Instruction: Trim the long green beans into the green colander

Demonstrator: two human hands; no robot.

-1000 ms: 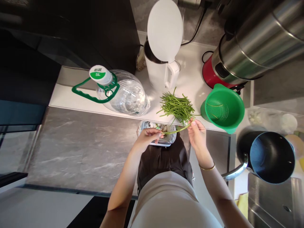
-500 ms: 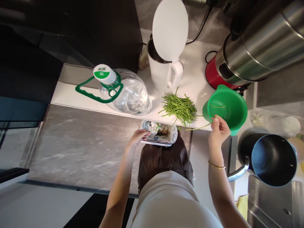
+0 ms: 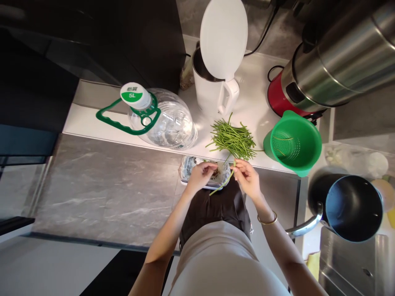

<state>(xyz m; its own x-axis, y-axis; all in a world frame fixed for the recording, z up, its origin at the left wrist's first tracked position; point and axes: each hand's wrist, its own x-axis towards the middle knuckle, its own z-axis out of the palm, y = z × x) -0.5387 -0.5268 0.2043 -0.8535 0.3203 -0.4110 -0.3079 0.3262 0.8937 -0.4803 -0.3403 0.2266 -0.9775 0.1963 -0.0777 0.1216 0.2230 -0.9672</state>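
Observation:
My right hand (image 3: 247, 176) pinches one long green bean (image 3: 224, 181) that slants down to the left over a small bin lined with a plastic bag (image 3: 187, 170). My left hand (image 3: 200, 174) hovers over the same bin with its fingers curled near the bean's upper part. A pile of green beans (image 3: 233, 140) lies on the white counter just beyond my hands. To its right stands a green colander (image 3: 295, 142) with a few beans inside.
A white kettle (image 3: 216, 88) with its lid up stands behind the pile. A 5L water bottle (image 3: 160, 119) lies on its side at the left. A red and steel appliance (image 3: 321, 70) and a dark pot (image 3: 352, 207) are at the right.
My right hand went to the colander with a bean, then came back to the bin holding another bean. My left hand moved slightly right over the bin.

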